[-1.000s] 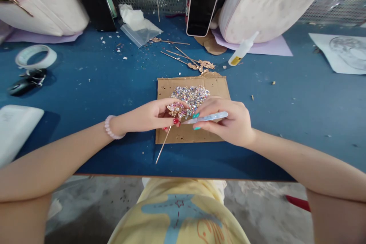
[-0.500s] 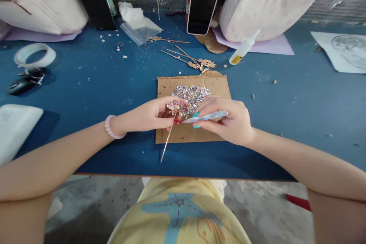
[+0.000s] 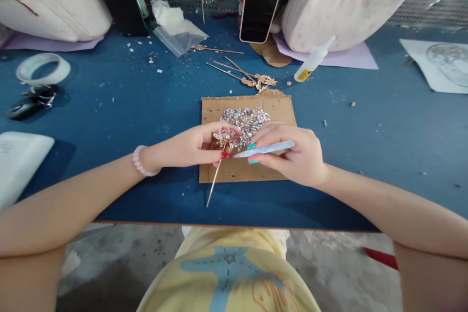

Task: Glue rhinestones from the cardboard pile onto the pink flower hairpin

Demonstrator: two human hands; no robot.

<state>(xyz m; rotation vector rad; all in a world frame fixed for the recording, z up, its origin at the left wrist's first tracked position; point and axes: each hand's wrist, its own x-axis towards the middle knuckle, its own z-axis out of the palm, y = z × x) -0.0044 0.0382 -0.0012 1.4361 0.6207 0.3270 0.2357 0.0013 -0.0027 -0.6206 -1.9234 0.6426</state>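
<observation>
Pinched in my left hand (image 3: 197,145) is a gold hairpin (image 3: 213,184), its long stick slanting down toward the table's front edge. Its ornate head carries pink stones and pearl-like beads. Between thumb and fingers my right hand (image 3: 298,156) grips a pair of pale tweezers (image 3: 272,148). The tweezers' tip points left and reaches the left fingertips, beside the hairpin head; whether it holds a stone is too small to tell. Beneath both hands lies a cardboard piece (image 3: 252,174), with a heap of small glittering rhinestones (image 3: 245,119) on it.
Several gold hairpins (image 3: 252,80) lie behind the cardboard, near a glue bottle (image 3: 312,63). A phone (image 3: 261,5) stands at the back, beside a white handbag (image 3: 314,14). At left are a tape roll (image 3: 44,69) and a black clip-like object (image 3: 32,102).
Both hands stay almost in place over the cardboard. The tweezers have shifted very slightly; the hairpin is held as before.
</observation>
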